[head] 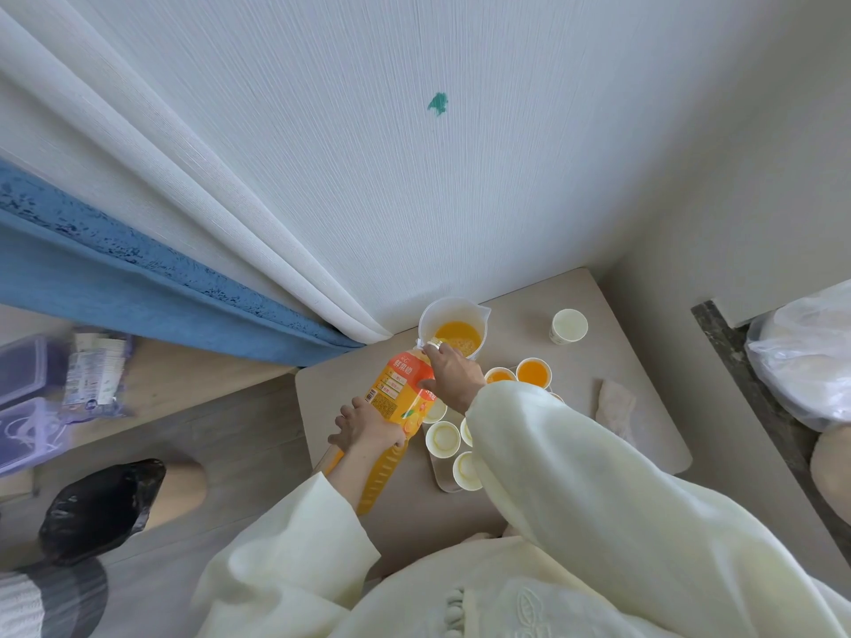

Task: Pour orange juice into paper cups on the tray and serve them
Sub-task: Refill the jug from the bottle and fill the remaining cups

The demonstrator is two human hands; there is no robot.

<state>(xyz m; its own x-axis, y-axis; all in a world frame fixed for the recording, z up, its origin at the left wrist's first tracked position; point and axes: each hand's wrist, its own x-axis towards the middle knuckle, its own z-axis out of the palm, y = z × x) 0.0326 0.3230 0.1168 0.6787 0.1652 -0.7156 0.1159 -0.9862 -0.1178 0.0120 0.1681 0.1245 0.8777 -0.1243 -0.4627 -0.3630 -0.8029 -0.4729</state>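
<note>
curtain (138, 287) in blue hangs far left, white drape (276, 154) beside it. left hand (364, 425) grips the tilted juice bottle (399, 391) low; right hand (453, 373) grips its neck, mouth over a jug (453, 317) holding juice. beige counter (644, 361) carries the tray (440, 478) of paper cups (443, 437), two filled, in a wall corner.

Person in a pale cream garment (506, 591): wide, loose sleeves (575, 476), embossed leaf motif (536, 607) on the front.
</note>
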